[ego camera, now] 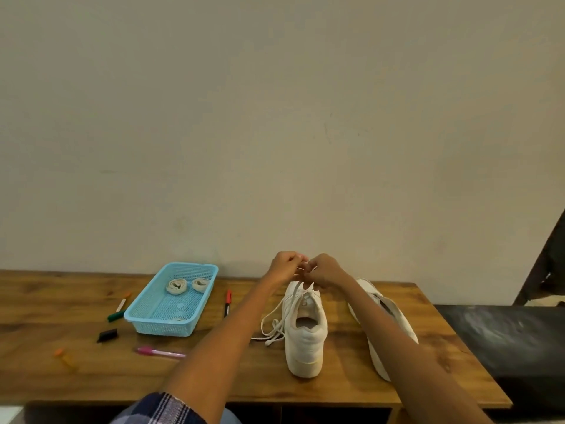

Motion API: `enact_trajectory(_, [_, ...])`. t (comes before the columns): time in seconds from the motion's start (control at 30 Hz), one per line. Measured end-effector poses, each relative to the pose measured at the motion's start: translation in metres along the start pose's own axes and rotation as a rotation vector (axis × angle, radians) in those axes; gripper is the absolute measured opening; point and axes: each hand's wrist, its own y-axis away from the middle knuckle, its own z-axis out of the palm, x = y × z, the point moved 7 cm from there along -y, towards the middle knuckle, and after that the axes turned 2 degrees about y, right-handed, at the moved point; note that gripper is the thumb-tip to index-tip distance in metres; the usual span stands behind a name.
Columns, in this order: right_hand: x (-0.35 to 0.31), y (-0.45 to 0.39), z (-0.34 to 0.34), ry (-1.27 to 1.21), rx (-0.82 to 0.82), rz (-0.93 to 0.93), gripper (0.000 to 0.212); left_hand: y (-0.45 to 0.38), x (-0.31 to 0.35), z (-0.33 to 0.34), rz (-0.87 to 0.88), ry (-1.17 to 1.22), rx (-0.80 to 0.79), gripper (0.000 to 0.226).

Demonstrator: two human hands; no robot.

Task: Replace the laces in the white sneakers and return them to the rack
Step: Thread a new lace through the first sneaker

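Spanning the lower part of the view, the wooden tabletop [351,390] carries all items. The upright white sneaker [305,335] stands directly below both hands, heel toward the person; the second white sneaker [394,325] lies on its side just right of the right hand, under the right forearm. A blue basket [143,313] sits well to the left of the left hand and holds two rolled laces [176,286]. The left hand [284,266] and right hand [325,270] meet above the upright sneaker's tongue, fingers curled, each pinching the white lace [273,327], whose loose lengths trail onto the tabletop below the left hand. A pink pen [159,352] and a red marker [227,301] lie left of the left forearm.
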Motion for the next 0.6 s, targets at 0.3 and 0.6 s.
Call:
enact_trajectory(0.3, [0.015,-0.001,0.002,-0.175,-0.089,-0.041,0.011,-0.002,-0.018,0.008,-0.091,-0.260,-0.176,0.040])
enact_trajectory(0.6, [0.040,0.001,-0.015,-0.379,-0.047,0.068,0.015,-0.012,-0.029,0.000,0.006,-0.346,-0.136,0.029])
